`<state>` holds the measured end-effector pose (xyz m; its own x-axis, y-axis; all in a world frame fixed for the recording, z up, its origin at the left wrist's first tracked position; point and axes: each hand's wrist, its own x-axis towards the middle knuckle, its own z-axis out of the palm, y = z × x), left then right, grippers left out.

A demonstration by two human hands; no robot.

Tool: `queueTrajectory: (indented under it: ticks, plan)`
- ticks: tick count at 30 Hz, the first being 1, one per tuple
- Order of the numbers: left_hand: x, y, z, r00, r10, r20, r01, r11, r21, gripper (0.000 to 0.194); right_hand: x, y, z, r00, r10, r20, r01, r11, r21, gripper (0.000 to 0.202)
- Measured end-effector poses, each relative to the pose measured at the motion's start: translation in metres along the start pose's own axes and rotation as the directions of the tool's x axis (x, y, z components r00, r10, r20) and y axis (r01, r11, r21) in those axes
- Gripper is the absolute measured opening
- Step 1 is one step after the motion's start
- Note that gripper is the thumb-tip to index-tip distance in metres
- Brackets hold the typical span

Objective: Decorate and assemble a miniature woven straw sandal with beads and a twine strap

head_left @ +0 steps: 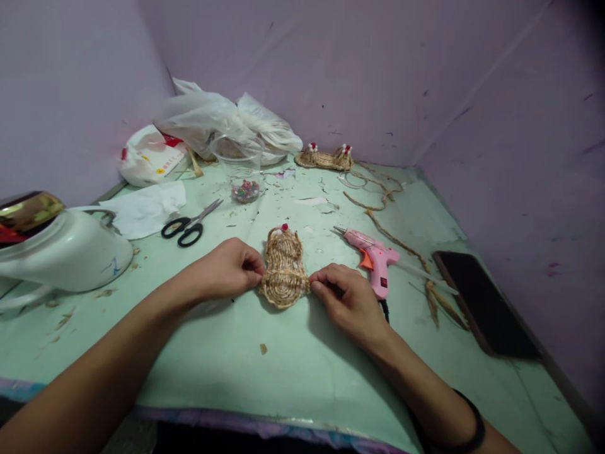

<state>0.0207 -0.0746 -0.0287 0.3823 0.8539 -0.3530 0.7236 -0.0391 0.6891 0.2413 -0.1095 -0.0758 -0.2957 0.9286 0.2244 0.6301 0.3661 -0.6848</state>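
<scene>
A small sole-shaped piece of coiled straw-coloured cord point(285, 258) lies on the pale green table, with a red bead and white beads at its far end. A braided strip point(285, 275) crosses its near part. My left hand point(236, 268) pinches the strip's left end at the piece's edge. On the other side, my right hand point(344, 296) has thumb and forefinger closed on the right end. Close to my right hand lies a pink glue gun point(378, 258).
Black-handled scissors point(191, 225), a clear cup of beads point(244, 183) and a white watering can point(70, 252) stand left. A beaded woven piece point(324, 160) and plastic bags point(227, 120) are at the back. Cord point(399, 239) and a phone point(484, 302) lie right.
</scene>
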Motion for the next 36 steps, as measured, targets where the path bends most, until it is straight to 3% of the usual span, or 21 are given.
queueTrajectory:
  ticks: [5,9,15,18,22,24,27,29,31,33,36]
  plan:
    - [-0.006,-0.001,-0.002,0.988,0.148,0.051,-0.150,0.988,0.041,0.013,-0.001,-0.003,-0.007,0.999,-0.012,-0.052,0.017,0.996,0.087,0.012]
    - [-0.004,-0.001,0.002,0.967,0.228,-0.112,-0.227,0.974,0.021,0.007,0.001,-0.007,-0.010,0.997,0.033,-0.064,-0.019,0.978,0.207,0.013]
    - [-0.007,0.003,0.005,0.803,0.461,-0.378,-0.495,0.869,0.009,0.009,0.001,-0.017,-0.017,0.991,0.073,-0.110,-0.024,0.921,0.389,0.010]
    - [-0.012,0.006,0.007,0.795,0.440,-0.418,-0.508,0.859,-0.061,0.013,0.005,-0.026,-0.025,0.991,0.069,-0.114,-0.011,0.894,0.447,0.010]
    - [-0.012,0.007,0.010,0.849,0.270,-0.455,-0.402,0.887,-0.225,0.016,0.017,-0.038,-0.035,0.993,-0.005,-0.115,0.055,0.894,0.445,0.012]
    - [-0.010,0.007,0.012,0.864,0.191,-0.466,-0.367,0.872,-0.323,0.018,0.022,-0.039,-0.037,0.997,0.009,-0.079,0.026,0.902,0.431,0.014]
    - [-0.009,0.006,0.016,0.818,0.230,-0.528,-0.423,0.861,-0.280,0.019,0.025,-0.033,-0.034,0.989,0.145,-0.016,-0.120,0.870,0.479,0.020]
    - [-0.010,0.005,0.020,0.761,0.278,-0.586,-0.471,0.858,-0.204,0.020,0.023,-0.028,-0.029,0.970,0.243,0.002,-0.198,0.784,0.588,0.019]
    - [-0.011,0.006,0.024,0.731,0.274,-0.626,-0.483,0.855,-0.190,0.021,0.020,-0.025,-0.025,0.960,0.275,0.062,-0.238,0.676,0.698,0.023]
    - [-0.013,0.008,0.025,0.733,0.228,-0.641,-0.473,0.848,-0.239,0.021,0.018,-0.025,-0.022,0.957,0.260,0.125,-0.267,0.635,0.725,0.028]
    - [-0.013,0.010,0.026,0.788,0.130,-0.602,-0.428,0.819,-0.383,0.021,0.017,-0.028,-0.019,0.964,0.260,0.060,-0.241,0.751,0.614,0.023]
